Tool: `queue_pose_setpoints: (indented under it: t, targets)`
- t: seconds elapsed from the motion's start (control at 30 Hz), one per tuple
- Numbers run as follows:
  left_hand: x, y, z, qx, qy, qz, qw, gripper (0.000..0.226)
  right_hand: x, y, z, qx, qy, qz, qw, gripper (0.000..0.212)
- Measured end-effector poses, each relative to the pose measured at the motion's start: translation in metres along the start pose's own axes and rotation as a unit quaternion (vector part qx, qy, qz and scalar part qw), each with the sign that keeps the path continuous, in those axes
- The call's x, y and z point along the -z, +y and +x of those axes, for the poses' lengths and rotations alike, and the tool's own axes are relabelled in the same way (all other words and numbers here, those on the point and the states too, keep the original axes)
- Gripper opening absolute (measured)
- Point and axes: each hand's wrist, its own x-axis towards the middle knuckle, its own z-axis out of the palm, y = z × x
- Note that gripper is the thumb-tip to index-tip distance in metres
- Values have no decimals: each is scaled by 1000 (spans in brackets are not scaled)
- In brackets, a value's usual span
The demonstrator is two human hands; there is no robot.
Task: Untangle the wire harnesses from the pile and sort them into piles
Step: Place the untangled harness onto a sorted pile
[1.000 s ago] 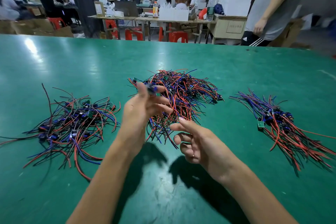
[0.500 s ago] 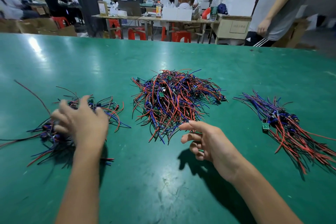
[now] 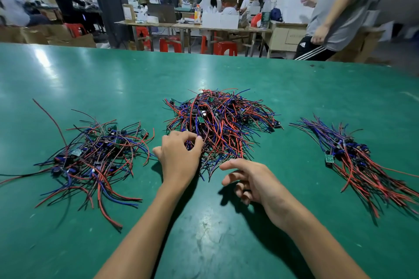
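Three heaps of red, blue and black wire harnesses with small green boards lie on the green table (image 3: 204, 238). The tangled middle pile (image 3: 226, 122) is the largest. A loose left pile (image 3: 95, 156) and a straighter right pile (image 3: 353, 158) flank it. My left hand (image 3: 179, 158) is at the middle pile's near-left edge, fingertips and thumb pinching wires there. My right hand (image 3: 254, 181) hovers just in front of the middle pile, fingers loosely curled and holding nothing.
A standing person in a grey shirt (image 3: 335, 7) is past the table's far right edge. Other workbenches, red stools (image 3: 170, 44) and seated people fill the background. Bare green table surface lies between the piles and in front of them.
My left hand carried a harness from the middle pile to the left pile, let it go there, and has come back to the middle pile's edge. My right hand stayed nearly still.
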Motion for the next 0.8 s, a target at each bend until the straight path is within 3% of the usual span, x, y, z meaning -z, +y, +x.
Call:
queue_pose_setpoints:
  t: [0.13,0.23,0.4,0.57,0.67,0.8]
  targets:
    - [10,13,-6,-26,6,-152,988,13,-1,0,1,-4,9,-7,1000,21]
    - [21,30,-17,-97,25,-222,970,14,0,-1,1,1,23,-5,1000,21]
    - [30,51,-44,-282,-2,-210,936,15,2,-7,4,-8,24,84,996,43]
    - [22,66,-74,-417,-92,-184,885,12,13,-11,-1,-15,-98,275,956,57]
    - [15,67,-88,-437,-131,-165,875,11,22,-14,-1,7,-78,275,958,45]
    - [15,65,-86,-366,-164,-177,899,8,32,-20,1,44,-55,310,948,41]
